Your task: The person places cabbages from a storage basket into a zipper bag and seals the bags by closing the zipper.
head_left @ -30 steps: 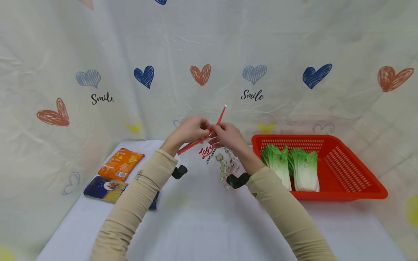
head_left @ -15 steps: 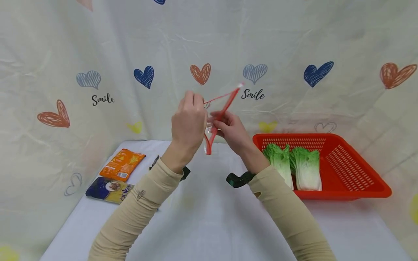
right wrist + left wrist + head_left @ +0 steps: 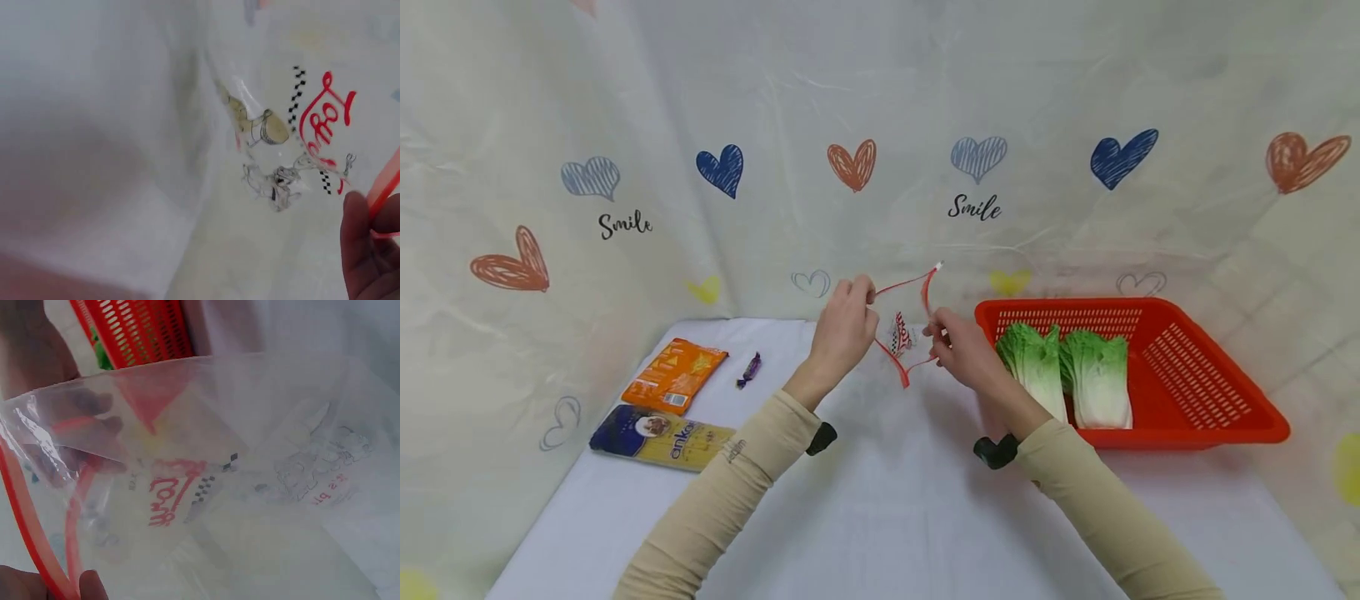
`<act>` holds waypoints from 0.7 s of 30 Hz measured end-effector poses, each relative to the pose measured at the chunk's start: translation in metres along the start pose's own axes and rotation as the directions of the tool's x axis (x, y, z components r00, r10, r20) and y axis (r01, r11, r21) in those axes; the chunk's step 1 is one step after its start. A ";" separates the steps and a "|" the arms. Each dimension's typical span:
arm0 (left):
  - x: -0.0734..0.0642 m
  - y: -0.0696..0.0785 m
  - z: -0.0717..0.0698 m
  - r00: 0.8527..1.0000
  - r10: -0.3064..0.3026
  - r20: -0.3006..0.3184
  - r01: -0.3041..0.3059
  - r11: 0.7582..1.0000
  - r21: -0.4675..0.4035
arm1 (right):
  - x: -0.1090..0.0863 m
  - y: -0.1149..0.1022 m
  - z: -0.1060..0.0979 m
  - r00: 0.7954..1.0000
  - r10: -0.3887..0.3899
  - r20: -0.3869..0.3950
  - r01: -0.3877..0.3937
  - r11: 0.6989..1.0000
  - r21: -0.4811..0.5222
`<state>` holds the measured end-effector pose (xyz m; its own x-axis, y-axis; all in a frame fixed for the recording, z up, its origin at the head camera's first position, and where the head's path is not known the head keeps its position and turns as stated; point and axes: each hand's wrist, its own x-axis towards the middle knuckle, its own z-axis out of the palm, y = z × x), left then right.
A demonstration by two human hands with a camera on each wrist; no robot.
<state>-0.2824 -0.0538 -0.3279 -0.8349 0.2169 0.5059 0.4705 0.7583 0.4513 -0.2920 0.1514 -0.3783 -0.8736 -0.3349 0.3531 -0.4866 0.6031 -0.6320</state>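
Between both hands hangs a clear zip bag [image 3: 900, 335] with a red zip edge and printed red lettering. Its mouth is spread apart, with a small white zip slider [image 3: 938, 266] at the far corner. My left hand [image 3: 845, 323] pinches the red edge on the left side; in the left wrist view a thumb [image 3: 92, 586] presses against that edge. On the opposite side my right hand [image 3: 958, 343] pinches the other red edge, with fingertips [image 3: 355, 215] close on it in the right wrist view. Cartoon figures [image 3: 272, 187] show on the plastic below the lettering.
To the left lie an orange snack packet [image 3: 673, 375], a blue and yellow pasta pack [image 3: 647, 435] and a purple wrapped candy [image 3: 749, 370]. A red plastic basket [image 3: 1202, 417] stands at the right, holding two napa cabbages [image 3: 1101, 387]. A printed curtain [image 3: 880, 83] hangs behind the table.
The bag's zip edges, close together a second ago, are now pulled wide apart. My left hand rose then came down; my right hand has moved right and lower. The purple candy has come into view.
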 end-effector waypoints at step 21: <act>-0.012 0.038 -0.001 0.853 0.434 -0.291 -0.193 0.779 0.596 | 0.021 -0.004 0.003 0.980 0.179 0.087 -0.165 0.975 -0.149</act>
<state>-0.2544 -0.0278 -0.3161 -0.4250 0.3351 0.8409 0.3576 0.9155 -0.1841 -0.3085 0.1399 -0.3702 -0.9433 -0.2832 0.1733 -0.3305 0.7511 -0.5715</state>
